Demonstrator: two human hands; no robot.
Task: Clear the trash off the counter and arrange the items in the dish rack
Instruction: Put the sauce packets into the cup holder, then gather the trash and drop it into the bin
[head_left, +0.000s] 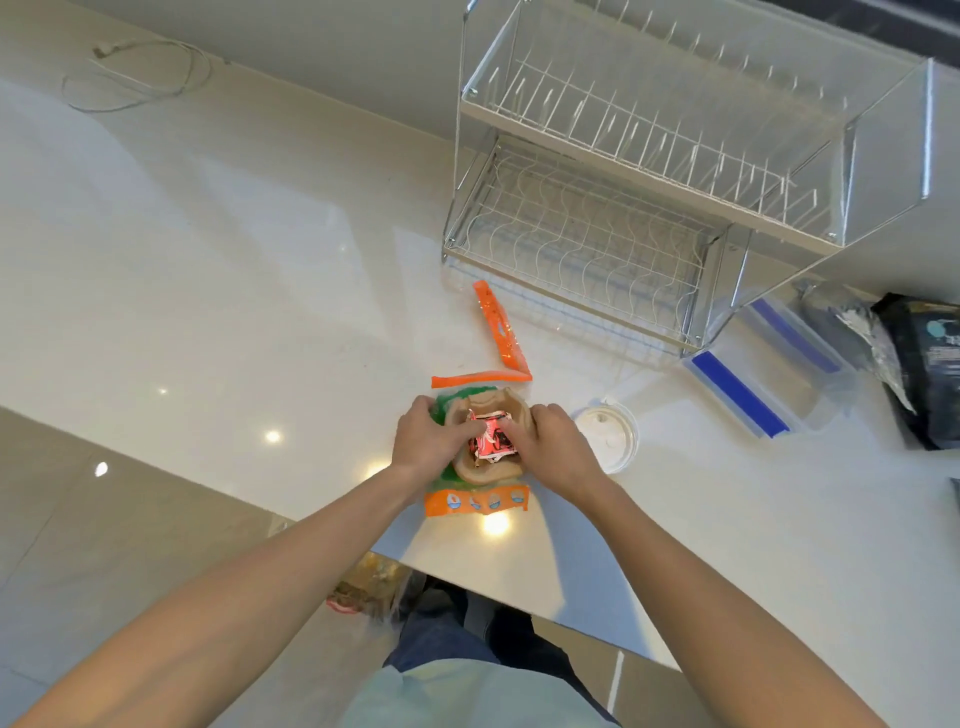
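A brown paper cup (485, 470) stands on the counter near its front edge, on top of an orange and green plastic bag (475, 503). A crumpled red and white wrapper (491, 440) sits inside the cup. My left hand (434, 441) grips the cup's left side, fingers touching the wrapper. My right hand (550, 447) holds the cup's right rim, its fingers pressed on the wrapper. A two-tier wire dish rack (649, 171) stands at the back right, with nothing in it.
A white plastic lid (615, 434) lies right of the cup. A clear container with blue clips (769, 374) sits by the rack, next to a black and silver pouch (924, 364). A bag (366, 584) sits on the floor below the counter edge (208, 486). A cable (135, 73) lies far left.
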